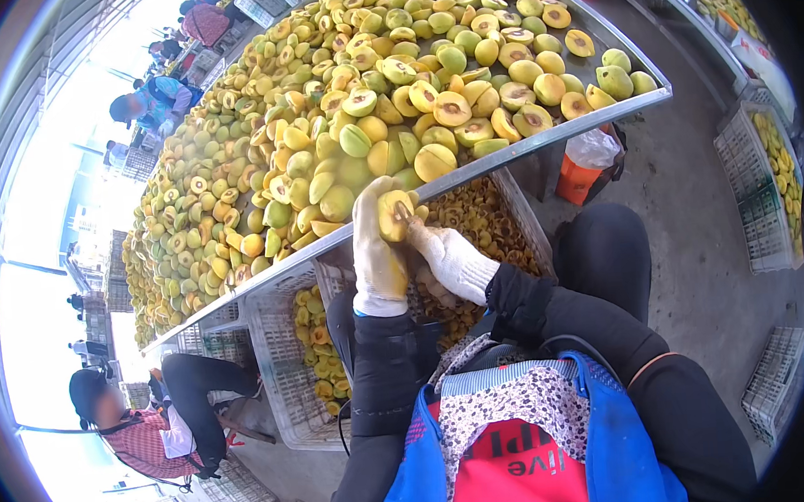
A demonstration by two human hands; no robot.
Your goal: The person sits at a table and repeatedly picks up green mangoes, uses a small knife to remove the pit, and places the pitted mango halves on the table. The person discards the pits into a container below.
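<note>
My left hand (379,259), in a stained white knit glove, holds a halved yellow stone fruit (393,217) with its cut face up, just off the metal table's edge. Close against it on the right is my right hand (453,256), also gloved, with its fingers curled. A narrow dark tip meets the pit hollow of the fruit; I cannot tell whether it is a small tool or a stained fingertip. Beyond both hands, halved stone fruits (450,109) lie heaped on the metal-rimmed table (552,128). Below the hands stands a crate of brownish pits and scraps (486,226).
A plastic crate (278,366) holding fruit halves stands under the table at left. At lower left a co-worker (145,428) sits; another (152,104) bends at the table's far left side. An orange container (579,173) and a fruit-filled crate (757,191) stand to the right.
</note>
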